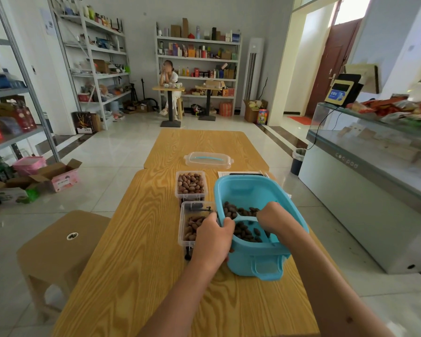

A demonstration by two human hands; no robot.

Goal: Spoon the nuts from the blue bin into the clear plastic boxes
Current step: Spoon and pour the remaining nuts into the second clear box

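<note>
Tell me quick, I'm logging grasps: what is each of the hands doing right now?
Left hand: grips the rim of the blue bin.
Right hand: inside the bin, curled round the blue scoop among the nuts.

The room is bright with soft daylight that comes mostly from the doorway [326,57] at the right, where the wall is nearly overexposed. The floor tiles [107,152] reflect pale glare. Shadows under the blue bin [258,190] and the forearms are weak and diffuse on the wooden table [136,263]. The wide-angle lens bends the shelves [22,81] and the glass counter [374,147] at the edges, where detail turns blurry. The centre is fairly sharp.
</note>
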